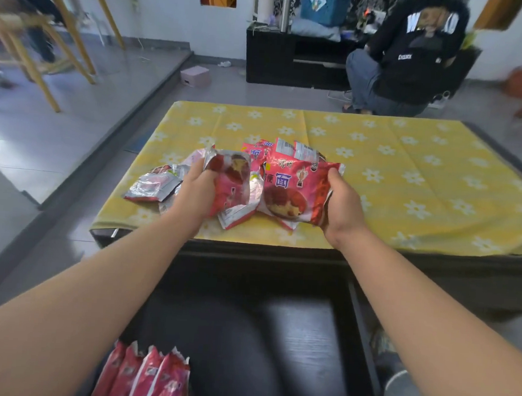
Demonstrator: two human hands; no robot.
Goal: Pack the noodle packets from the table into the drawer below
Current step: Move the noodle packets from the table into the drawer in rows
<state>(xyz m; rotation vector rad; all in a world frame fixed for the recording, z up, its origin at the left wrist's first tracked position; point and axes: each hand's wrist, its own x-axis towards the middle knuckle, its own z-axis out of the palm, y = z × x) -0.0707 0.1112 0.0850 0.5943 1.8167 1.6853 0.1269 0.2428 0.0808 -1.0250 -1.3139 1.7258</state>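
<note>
Noodle packets [145, 375], four red ones, stood on edge at near left of open drawer [274, 338]. Farther out, left hand [197, 190] gripped one red packet [234, 180], fingers [209, 173] curled round it. Right hand [342, 206] clasped another packet [294, 191] by its right edge. Both held over worktop [409, 177], yellow flowered cloth. Remaining pile [275, 151] lay behind. Beyond, a person [411, 60] crouched by black cabinet [278, 60].

A big blue 面 stands on the red noodle packet [294, 187]; a white W on the black hoodie [416, 75] at one o'clock, smaller lettering unreadable.
</note>
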